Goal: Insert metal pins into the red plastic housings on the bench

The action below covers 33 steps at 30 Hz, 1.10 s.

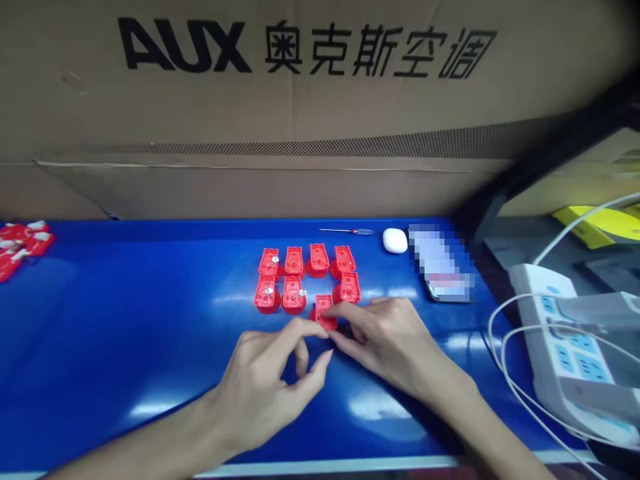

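Observation:
My right hand (387, 330) is closed at the front of the group, with its index finger on a red plastic housing (325, 303) and its thumb low beside it. A small dark thing under those fingers is mostly hidden. From the left, my left hand (280, 373) reaches to the same housing; its index fingertip is at the lower edge, the thumb held apart and nothing visible between them. Behind stand several more red housings in two rows, such as a back one (317, 259). Small white pieces with metal pins sit on some, including the front-left housing (267, 299).
On the blue tabletop (150, 320), a screwdriver (350, 231), a white rounded case (395, 241) and a blurred-out phone-like object (443, 263) lie at the back. Red-and-white parts (23, 243) are far left. A power strip (570, 340) with white cables occupies the right; a cardboard box (300, 113) stands behind.

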Motion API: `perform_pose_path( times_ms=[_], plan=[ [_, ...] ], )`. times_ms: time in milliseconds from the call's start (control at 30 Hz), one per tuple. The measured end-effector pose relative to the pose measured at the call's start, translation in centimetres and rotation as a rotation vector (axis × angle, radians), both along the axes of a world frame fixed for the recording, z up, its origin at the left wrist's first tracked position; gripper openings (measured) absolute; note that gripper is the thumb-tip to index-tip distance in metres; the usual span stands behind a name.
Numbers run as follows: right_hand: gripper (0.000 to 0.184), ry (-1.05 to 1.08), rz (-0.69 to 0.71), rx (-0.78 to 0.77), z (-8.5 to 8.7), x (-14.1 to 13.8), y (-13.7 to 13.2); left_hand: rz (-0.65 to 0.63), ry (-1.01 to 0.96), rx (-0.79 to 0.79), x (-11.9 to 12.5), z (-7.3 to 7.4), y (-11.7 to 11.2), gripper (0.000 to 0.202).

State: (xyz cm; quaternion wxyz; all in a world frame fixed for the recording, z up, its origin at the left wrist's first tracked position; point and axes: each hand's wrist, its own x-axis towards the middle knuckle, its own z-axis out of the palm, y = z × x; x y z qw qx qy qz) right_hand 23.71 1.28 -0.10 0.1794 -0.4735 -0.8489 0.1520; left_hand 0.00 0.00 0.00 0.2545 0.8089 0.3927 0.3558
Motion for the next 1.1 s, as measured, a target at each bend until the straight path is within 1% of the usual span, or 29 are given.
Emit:
perform_pose_path(
  times_ms=[33, 100, 133, 200, 233, 300, 367, 433, 600, 833, 1100],
  plan=[
    [0.019, 0.024, 0.022, -0.046, 0.4, 0.2, 0.0, 0.004, 0.03, 0.033, -0.1, -1.0, -0.1, 0.028],
    [0.017, 0.093, 0.066, -0.149, 1.2, 0.7, -0.1, 0.024, 0.041, 0.041, -0.3, -2.3, -0.4, 0.037],
    [0.017, 0.163, 0.074, -0.224, 1.6, 1.1, -0.1, 0.026, 0.057, 0.034, -0.3, -2.7, -0.5, 0.044],
    [0.02, 0.253, 0.02, -0.352, 2.3, 2.1, 0.0, 0.012, 0.073, 0.023, -0.4, -3.1, -0.6, 0.055],
    [0.022, 0.255, -0.009, -0.406, 2.5, 2.6, 0.2, 0.005, 0.082, 0.021, -0.4, -3.2, -0.7, 0.058],
    [0.026, 0.219, -0.055, -0.466, 2.7, 3.7, 0.6, 0.003, 0.093, 0.033, -0.6, -3.5, -0.7, 0.06],
    [0.025, 0.138, -0.084, -0.483, 2.6, 4.4, 1.0, 0.012, 0.107, 0.04, -0.8, -3.9, -0.5, 0.062],
    [0.02, 0.059, -0.084, -0.483, 2.3, 4.8, 1.3, 0.007, 0.123, 0.031, -1.0, -4.4, -0.3, 0.066],
    [0.011, -0.004, -0.066, -0.474, 1.9, 4.4, 1.6, -0.013, 0.168, -0.002, -1.3, -5.3, 0.1, 0.071],
    [0.01, -0.089, -0.104, -0.387, 1.7, 3.2, 1.4, -0.023, 0.201, -0.024, -1.4, -4.9, 0.2, 0.057],
    [0.006, -0.064, -0.098, -0.369, 1.2, 3.4, 1.4, -0.038, 0.228, -0.03, -1.4, -4.7, 0.2, 0.056]
  ],
)
